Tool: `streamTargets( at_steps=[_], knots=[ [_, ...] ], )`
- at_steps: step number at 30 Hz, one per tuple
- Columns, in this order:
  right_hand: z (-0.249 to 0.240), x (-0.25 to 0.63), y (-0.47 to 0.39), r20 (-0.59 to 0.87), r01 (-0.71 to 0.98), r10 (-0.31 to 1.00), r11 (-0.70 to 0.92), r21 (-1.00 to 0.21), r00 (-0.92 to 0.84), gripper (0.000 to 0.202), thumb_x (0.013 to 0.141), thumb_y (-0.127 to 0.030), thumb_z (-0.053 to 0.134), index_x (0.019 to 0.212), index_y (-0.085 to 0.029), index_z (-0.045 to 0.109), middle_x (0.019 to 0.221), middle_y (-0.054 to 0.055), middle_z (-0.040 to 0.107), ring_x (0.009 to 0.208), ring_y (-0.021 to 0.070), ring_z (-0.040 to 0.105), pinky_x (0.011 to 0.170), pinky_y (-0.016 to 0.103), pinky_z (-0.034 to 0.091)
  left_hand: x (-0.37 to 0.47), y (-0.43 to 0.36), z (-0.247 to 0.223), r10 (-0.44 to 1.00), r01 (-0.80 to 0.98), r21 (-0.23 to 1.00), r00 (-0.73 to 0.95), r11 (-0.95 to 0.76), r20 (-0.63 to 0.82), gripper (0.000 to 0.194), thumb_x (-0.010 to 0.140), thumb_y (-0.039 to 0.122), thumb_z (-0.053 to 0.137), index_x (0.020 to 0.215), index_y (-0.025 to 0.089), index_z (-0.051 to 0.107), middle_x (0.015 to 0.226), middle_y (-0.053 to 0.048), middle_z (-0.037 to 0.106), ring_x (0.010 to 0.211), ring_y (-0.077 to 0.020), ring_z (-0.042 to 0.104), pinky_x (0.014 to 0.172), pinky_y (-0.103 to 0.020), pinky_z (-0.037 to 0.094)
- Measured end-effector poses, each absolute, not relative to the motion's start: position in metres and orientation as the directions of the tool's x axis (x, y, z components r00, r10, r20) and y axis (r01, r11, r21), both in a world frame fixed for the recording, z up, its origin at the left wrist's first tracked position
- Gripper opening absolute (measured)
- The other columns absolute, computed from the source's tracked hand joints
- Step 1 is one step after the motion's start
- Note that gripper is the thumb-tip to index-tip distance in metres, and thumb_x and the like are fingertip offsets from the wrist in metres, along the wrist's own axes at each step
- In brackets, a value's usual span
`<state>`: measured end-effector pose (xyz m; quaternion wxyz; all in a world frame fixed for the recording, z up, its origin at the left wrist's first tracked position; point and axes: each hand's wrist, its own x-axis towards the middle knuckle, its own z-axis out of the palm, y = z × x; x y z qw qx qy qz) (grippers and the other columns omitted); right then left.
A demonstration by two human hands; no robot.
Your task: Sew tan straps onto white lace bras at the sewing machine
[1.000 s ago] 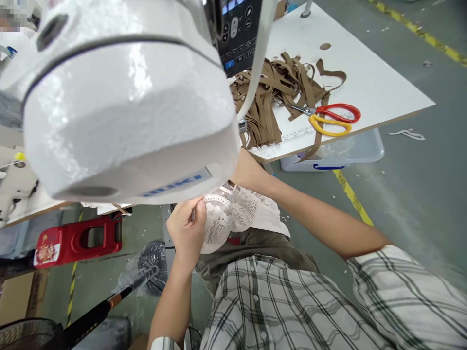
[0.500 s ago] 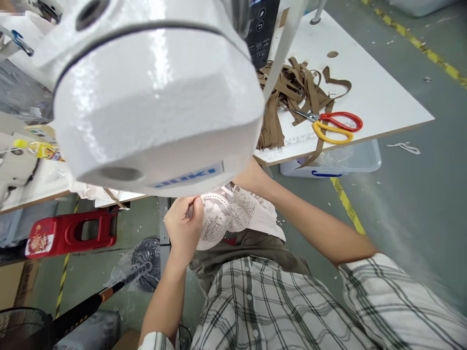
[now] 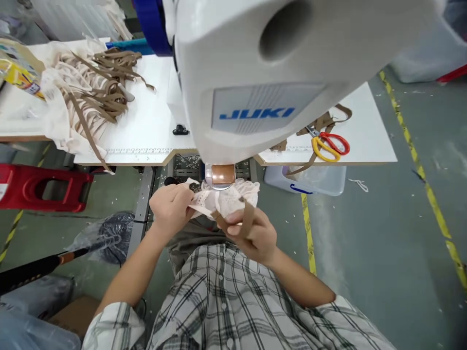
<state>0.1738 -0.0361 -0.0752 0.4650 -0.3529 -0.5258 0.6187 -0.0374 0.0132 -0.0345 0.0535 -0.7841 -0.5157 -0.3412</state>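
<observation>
A pale pink lace bra [image 3: 233,200] hangs in front of the white sewing machine [image 3: 270,87], just below its lower end. My left hand [image 3: 170,206] is closed on the bra's left edge, thumb pressed against the fingers. On the other side my right hand [image 3: 257,237] pinches a brown elastic strip [image 3: 248,217]. One piece of the strip stands up over the fingers, and another part lies against the bra's lower edge. Whether the strip is attached to the lace, I cannot tell.
Scissors [image 3: 330,146] with red and yellow handles lie on the right tabletop beside brown strips [image 3: 323,121]. Lace pieces with brown strips [image 3: 91,87] are heaped on the left. A clear plastic bin [image 3: 310,180] sits under the right edge, a red stool [image 3: 44,187] at left.
My right hand has come from behind the machine head toward my body, now with a brown strip in it. My left hand still grips the bra. The view has turned to the right.
</observation>
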Motion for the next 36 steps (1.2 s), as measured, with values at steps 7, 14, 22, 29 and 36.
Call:
streamTargets(
  at_steps=[7,14,22,29,36],
  knots=[
    [-0.079,0.152,-0.058,0.159,-0.429,0.911,-0.022,-0.903,-0.38,0.027,0.081,-0.025,0.074,0.105,-0.035,0.075,0.097,0.002,0.077,0.078,0.0207,0.073,0.071,0.036,0.061,-0.05,-0.012,-0.046,0.736,0.865,0.253,0.178,-0.434,0.654,0.041,0.093,0.035,0.053,0.056,0.022,0.045,0.048,0.001,0.04,0.048,-0.0133,0.037,0.052,-0.031,0.024],
    [-0.069,0.154,-0.05,0.333,-0.156,0.889,0.297,-0.942,-0.315,0.015,0.084,-0.028,0.071,0.098,-0.031,0.073,0.099,0.005,0.075,0.089,0.0232,0.073,0.08,0.041,0.062,-0.047,-0.019,-0.041,0.883,0.853,0.419,0.094,-0.309,0.46,0.037,0.09,0.035,0.056,0.056,0.021,0.054,0.051,-0.001,0.05,0.052,-0.0128,0.043,0.054,-0.029,0.026],
    [-0.107,0.201,0.0,-0.032,0.198,0.986,0.001,-0.98,-0.163,0.046,0.087,-0.056,0.062,0.116,-0.022,0.052,0.106,0.01,0.066,0.098,0.0229,0.066,0.088,0.044,0.056,-0.046,-0.044,-0.022,0.85,0.14,0.928,0.373,0.345,-0.373,0.035,0.092,0.047,0.059,0.105,0.019,0.075,0.081,-0.004,0.07,0.068,-0.016,0.061,0.061,-0.025,0.044],
    [-0.144,0.203,-0.02,-0.428,0.294,0.574,-0.315,-0.902,-0.698,0.047,0.084,-0.052,0.063,0.116,-0.018,0.059,0.111,0.012,0.069,0.103,0.0244,0.067,0.09,0.043,0.055,-0.052,-0.048,-0.032,0.805,-0.299,0.75,0.285,0.59,-0.52,0.042,0.083,0.04,0.074,0.12,0.021,0.071,0.076,-0.003,0.071,0.06,-0.0117,0.061,0.055,-0.019,0.045],
    [-0.095,0.17,-0.021,-0.161,0.121,0.851,-0.116,-0.986,-0.5,0.04,0.087,-0.048,0.064,0.118,-0.023,0.06,0.119,0.01,0.065,0.114,0.0242,0.062,0.1,0.043,0.049,-0.055,-0.053,-0.033,0.838,-0.273,0.794,0.218,0.544,-0.5,0.038,0.085,0.041,0.072,0.117,0.019,0.072,0.073,-0.001,0.068,0.064,-0.0117,0.061,0.062,-0.021,0.048]
  ],
)
